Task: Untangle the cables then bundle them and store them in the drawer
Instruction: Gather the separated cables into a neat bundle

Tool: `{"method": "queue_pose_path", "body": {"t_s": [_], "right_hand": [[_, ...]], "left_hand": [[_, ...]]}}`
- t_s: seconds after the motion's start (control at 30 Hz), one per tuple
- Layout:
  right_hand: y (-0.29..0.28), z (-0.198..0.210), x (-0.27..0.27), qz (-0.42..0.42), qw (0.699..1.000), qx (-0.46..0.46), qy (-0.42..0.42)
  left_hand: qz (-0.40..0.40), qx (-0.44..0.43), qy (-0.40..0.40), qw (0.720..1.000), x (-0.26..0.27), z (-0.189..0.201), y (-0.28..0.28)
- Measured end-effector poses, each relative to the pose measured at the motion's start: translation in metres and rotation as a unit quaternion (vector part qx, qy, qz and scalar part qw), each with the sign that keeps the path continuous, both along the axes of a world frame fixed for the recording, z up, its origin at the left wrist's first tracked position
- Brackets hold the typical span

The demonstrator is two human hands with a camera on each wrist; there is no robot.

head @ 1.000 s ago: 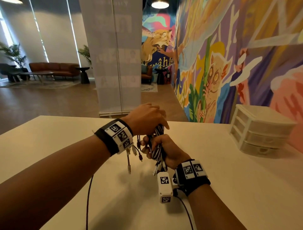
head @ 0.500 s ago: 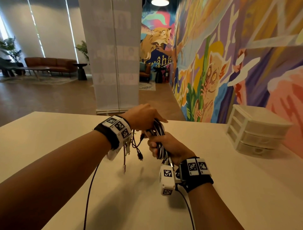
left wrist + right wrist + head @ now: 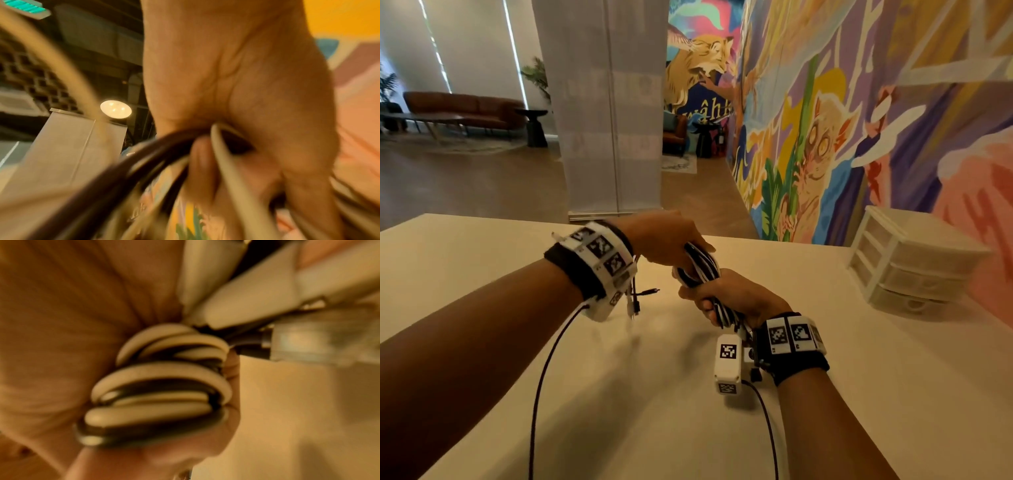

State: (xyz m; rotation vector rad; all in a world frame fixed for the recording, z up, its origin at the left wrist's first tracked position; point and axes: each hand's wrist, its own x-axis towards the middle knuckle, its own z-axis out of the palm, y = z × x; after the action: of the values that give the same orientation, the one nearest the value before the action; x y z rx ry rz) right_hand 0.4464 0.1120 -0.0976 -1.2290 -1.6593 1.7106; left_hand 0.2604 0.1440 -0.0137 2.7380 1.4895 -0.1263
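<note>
Our right hand [image 3: 736, 298] grips the cable bundle [image 3: 702, 270] above the worktop [image 3: 482, 342]. Our left hand [image 3: 664, 236] clasps its top loops

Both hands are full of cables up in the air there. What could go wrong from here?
Loose plug ends dangle under the left hand; they could snag or re-tangle as the bundle is wound.
The right hand grips many loops at once, so one might slip out and the coil could loosen.
All drawers look closed and both hands are busy, so freeing one to open a drawer may undo the bundle.
</note>
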Motion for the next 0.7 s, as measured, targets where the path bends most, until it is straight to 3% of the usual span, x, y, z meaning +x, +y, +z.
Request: {"method": "queue_pose_path", "body": {"t_s": [0.07,0.13,0.37,0.47,0.5,0.53,0.6,0.63,0.7], "right_hand": [[-0.001,-0.001,0.001,0.008,1.0,0.006,-0.016],[-0.001,-0.002,0.002,0.006,1.0,0.013,-0.02],[-0.001,-0.002,0.006,0.003,1.0,0.014,0.016],[0.001,-0.003,0.007,0.0,0.999,0.003,0.048],[0.001,-0.003,0.006,0.003,0.998,-0.007,0.065],[0.001,-0.003,0.005,0.007,0.996,-0.022,0.087],[0.003,-0.002,0.002,0.018,0.988,-0.066,0.139],[0.003,-0.002,0.001,0.023,0.983,-0.087,0.163],[0.004,-0.001,-0.001,0.031,0.978,-0.104,0.177]], "left_hand": [[0.024,-0.126,0.038,0.991,0.0,0.019,-0.008],[0.031,-0.21,0.026,0.977,-0.004,0.037,-0.014],[0.068,-0.134,-0.061,0.987,-0.025,0.038,-0.018],[0.102,-0.181,-0.162,0.965,-0.037,0.022,-0.021],[0.114,-0.227,-0.243,0.936,-0.04,0.013,-0.022],[0.127,-0.283,-0.34,0.888,-0.043,0.004,-0.024],[0.143,-0.381,-0.516,0.754,-0.043,-0.013,-0.028],[0.15,-0.406,-0.575,0.694,-0.039,-0.02,-0.029],[0.154,-0.416,-0.643,0.624,-0.03,-0.031,-0.028]]}}
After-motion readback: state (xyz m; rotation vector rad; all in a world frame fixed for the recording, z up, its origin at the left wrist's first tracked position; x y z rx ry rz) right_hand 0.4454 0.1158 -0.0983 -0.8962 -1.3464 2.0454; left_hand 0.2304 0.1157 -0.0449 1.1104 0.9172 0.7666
